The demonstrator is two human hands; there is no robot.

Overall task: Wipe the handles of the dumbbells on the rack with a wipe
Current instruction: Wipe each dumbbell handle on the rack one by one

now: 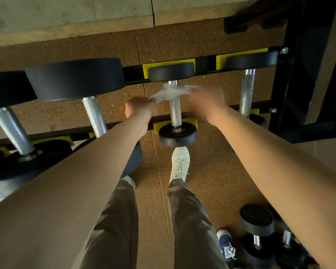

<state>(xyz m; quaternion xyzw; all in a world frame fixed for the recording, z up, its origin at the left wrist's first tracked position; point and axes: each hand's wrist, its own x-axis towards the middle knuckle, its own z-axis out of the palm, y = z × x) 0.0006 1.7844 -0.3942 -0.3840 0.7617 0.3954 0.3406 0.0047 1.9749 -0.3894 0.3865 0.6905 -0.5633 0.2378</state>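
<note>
Currently we draw a wipe [170, 92] over the small dumbbell's handle [174, 111] on the rack [136, 73], left hand [139, 108] and right hand [207, 102] each with a closed grip on one end; neighbouring handles [94, 115], we judge, are yet to do.

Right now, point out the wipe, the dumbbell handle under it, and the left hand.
wipe [170, 93]: head view, its stretched middle.
dumbbell handle [174, 112]: head view, bare metal part below the wipe.
left hand [141, 108]: head view, middle of the hand.
</note>
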